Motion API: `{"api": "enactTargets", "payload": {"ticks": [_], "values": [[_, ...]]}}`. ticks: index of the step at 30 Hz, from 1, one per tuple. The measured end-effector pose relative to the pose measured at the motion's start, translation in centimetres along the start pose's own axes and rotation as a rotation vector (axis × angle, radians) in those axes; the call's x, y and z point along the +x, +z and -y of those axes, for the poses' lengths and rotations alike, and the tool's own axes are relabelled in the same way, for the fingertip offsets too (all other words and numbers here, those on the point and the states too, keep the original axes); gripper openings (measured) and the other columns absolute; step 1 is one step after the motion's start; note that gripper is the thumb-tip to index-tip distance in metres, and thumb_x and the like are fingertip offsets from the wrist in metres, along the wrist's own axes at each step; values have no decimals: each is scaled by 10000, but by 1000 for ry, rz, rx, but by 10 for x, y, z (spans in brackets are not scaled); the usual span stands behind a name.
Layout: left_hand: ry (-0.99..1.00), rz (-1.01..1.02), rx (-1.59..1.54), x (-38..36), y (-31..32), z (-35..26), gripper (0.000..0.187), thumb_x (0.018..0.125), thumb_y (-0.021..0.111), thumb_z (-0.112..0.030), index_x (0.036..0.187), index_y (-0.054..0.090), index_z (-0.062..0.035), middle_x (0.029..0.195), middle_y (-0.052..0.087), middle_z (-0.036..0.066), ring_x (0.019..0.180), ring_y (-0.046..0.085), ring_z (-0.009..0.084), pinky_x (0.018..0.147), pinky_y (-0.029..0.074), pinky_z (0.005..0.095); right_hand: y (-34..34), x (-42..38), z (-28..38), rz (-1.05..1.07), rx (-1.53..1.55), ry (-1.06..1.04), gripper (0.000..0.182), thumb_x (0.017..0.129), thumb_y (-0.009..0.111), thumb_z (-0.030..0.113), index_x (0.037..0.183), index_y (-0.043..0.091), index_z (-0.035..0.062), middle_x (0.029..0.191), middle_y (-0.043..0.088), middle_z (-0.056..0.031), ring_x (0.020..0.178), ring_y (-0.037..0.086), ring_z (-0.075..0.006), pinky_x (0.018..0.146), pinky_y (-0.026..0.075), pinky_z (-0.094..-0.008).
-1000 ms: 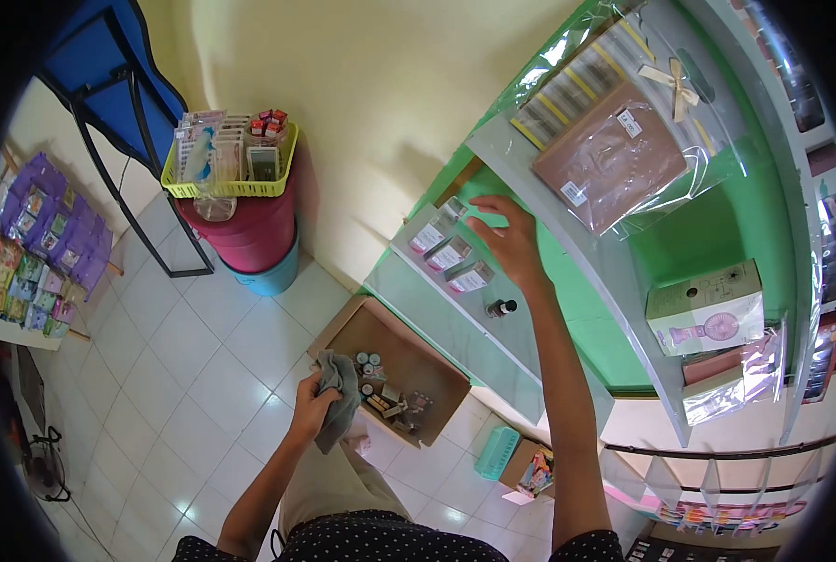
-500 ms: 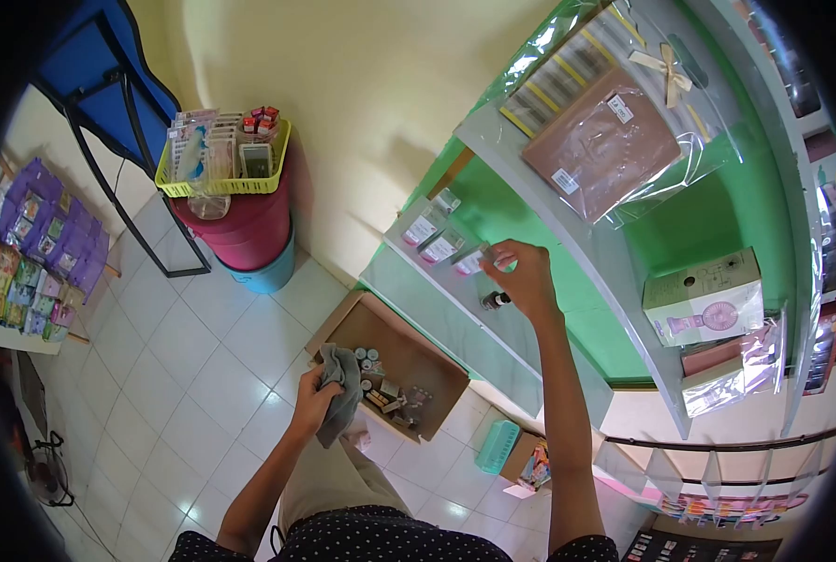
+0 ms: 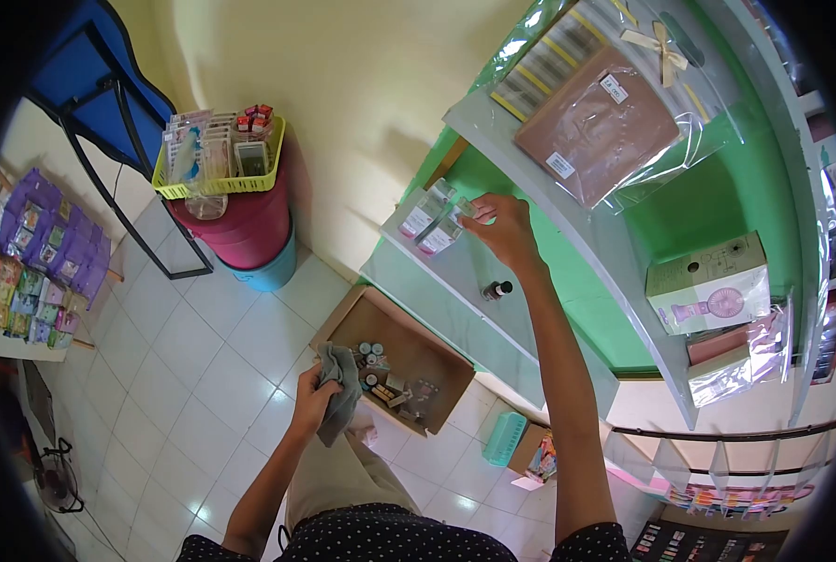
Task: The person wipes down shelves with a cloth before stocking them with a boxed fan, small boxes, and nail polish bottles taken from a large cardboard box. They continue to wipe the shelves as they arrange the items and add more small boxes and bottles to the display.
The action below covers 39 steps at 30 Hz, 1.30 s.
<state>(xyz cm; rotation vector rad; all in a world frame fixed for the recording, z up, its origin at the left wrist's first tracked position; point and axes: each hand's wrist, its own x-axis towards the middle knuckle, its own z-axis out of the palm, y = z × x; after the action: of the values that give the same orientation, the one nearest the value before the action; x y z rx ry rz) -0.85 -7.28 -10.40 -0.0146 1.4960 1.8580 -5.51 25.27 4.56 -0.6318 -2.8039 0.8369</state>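
A grey cloth (image 3: 341, 389) hangs from my left hand (image 3: 313, 398), whose fingers are closed on it above the cardboard box (image 3: 446, 407). Small bottles and little packs lie inside that box. Over the narrow shelf, my right hand (image 3: 504, 229) pinches a small clear-and-white box (image 3: 466, 208) at the back of a group. Similar small boxes (image 3: 439, 235) stand beside it, with pinkish lower ends. A small dark bottle (image 3: 497, 290) lies on the same shelf, below my right hand.
An upper shelf (image 3: 568, 201) carries a wrapped brown notebook (image 3: 601, 126) and a fan box (image 3: 708, 286). At left, a yellow basket (image 3: 221, 183) tops a red bin (image 3: 240, 234) near a blue folding chair (image 3: 100, 75). A turquoise basket (image 3: 505, 438) sits on the floor.
My right hand has moved up and left with the small box, from the front of the row to behind the others. My left hand still holds the cloth.
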Motion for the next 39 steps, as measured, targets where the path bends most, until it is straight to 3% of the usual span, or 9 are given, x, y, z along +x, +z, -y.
{"api": "enactTargets", "payload": {"ticks": [10,13,16,19,21,25,39], "values": [[5,26,5,2,-1,9,199,633,474,8,820,538,37,707,557,49,627,520,114,598,421,225,-10,-16,-8,-42,18,-81,450,662,687,272,997,532,14,856,577,-114,771,554,-188,725,441,-293],[-2,16,0,2,-2,8,191,632,475,6,810,537,37,705,557,48,628,521,115,597,421,225,-20,-39,-11,-155,97,-71,494,651,700,254,1054,521,29,917,576,-109,769,553,-179,704,446,-287],[-31,-24,4,0,0,1,188,632,476,5,806,537,36,705,557,47,628,522,114,595,420,225,-22,-75,-20,-282,194,74,528,636,715,229,1091,513,55,966,576,-98,770,557,-162,635,450,-264],[-14,-12,6,3,-4,6,197,633,476,6,818,539,35,709,559,47,626,523,115,597,420,224,-4,-108,-40,-297,189,157,509,625,724,182,1080,529,63,983,579,-79,766,558,-138,552,433,-236],[-23,13,6,3,-2,4,205,635,475,6,827,539,35,716,560,47,632,523,114,601,420,223,17,-118,-52,-305,340,88,459,613,723,135,1036,557,76,914,599,-56,746,562,-116,505,409,-219],[-19,58,31,6,3,4,226,642,470,7,854,539,37,737,563,49,657,526,113,617,420,222,40,-107,-67,-349,258,69,354,593,710,62,926,591,67,775,608,-44,674,569,-112,518,420,-223],[-61,103,98,-6,14,-6,225,655,470,-15,860,540,46,749,567,63,658,530,120,620,428,230,65,-71,-38,-339,424,-45,247,604,696,49,820,579,15,748,601,-65,615,561,-147,552,451,-261]]}}
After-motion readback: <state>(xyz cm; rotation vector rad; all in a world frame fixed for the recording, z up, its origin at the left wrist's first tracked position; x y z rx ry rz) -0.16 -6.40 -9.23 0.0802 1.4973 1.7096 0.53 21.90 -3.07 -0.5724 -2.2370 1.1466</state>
